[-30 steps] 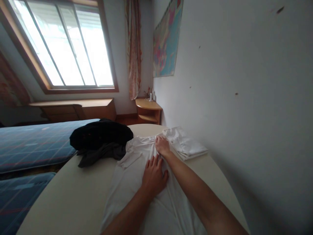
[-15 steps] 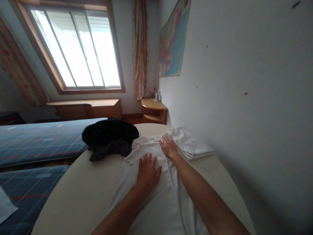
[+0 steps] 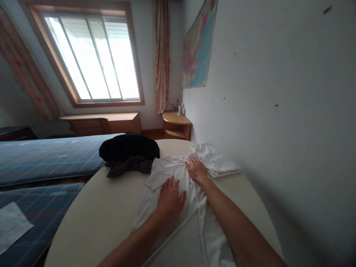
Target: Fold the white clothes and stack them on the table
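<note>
Now shifted leftward, my left hand [image 3: 170,196] lies unclenched, like my right hand [image 3: 197,170], on the white cloth shirt [image 3: 189,222]. Stroke lightly outward.

A pale, round-edged table [image 3: 102,211] bears a spread white shirt [image 3: 189,222], flanked at its collar by a folded white garment [image 3: 219,161] and heaped dark cloth [image 3: 130,148].

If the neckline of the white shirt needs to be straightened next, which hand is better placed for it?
Probably the right hand: it lies on the white shirt, close beside the neckline, while the left hand is lower, over the shirt's body.
</note>
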Available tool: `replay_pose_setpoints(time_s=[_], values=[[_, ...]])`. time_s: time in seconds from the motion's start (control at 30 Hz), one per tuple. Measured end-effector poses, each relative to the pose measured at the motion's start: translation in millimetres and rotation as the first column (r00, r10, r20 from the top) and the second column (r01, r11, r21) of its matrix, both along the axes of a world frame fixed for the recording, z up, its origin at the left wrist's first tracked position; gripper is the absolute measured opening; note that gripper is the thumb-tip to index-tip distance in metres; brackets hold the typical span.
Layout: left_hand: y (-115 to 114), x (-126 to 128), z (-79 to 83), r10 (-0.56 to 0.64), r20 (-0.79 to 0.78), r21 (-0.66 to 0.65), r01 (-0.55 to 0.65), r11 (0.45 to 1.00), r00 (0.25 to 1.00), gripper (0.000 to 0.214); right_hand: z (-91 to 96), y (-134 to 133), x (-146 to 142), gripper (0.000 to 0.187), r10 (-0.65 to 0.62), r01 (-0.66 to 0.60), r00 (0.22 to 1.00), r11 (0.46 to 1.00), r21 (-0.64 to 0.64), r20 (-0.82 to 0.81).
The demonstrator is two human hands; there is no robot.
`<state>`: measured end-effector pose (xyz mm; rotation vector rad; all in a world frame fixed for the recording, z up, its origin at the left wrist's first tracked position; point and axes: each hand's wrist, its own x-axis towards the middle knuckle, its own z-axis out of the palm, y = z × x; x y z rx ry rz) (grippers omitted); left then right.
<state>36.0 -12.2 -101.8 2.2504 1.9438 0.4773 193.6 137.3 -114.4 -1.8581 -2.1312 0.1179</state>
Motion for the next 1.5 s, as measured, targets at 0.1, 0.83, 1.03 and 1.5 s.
replay_pose_setpoints(time_s=[0.1, 0.83, 1.03, 1.5], values=[[6, -30, 10.0, 0.084, -0.033, 0.088, -0.081, 0.993, 0.996, 0.050, 0.1, 2, 0, 0.061, 0.000, 0.000, 1.000, 1.000, -0.002, 0.001], [20, -112, -6.9, -0.088, 0.282, 0.270, 0.009, 0.963, 0.955, 0.042, 31.5, 12, -125, 0.045, 0.214, -0.221, 0.961, 0.975, -0.020, -0.178], [25, -118, -6.7, 0.013, 0.379, 0.246, -0.115, 0.962, 0.925, 0.029, 31.2, 15, -140, 0.034, 0.203, -0.219, 0.919, 0.976, -0.010, -0.338], [35, -132, -3.1, 0.185, 0.463, 0.099, -0.258, 0.961, 0.867, 0.017, 46.3, -22, -108, 0.016, 0.315, -0.263, 0.919, 0.938, 0.224, -0.238]])
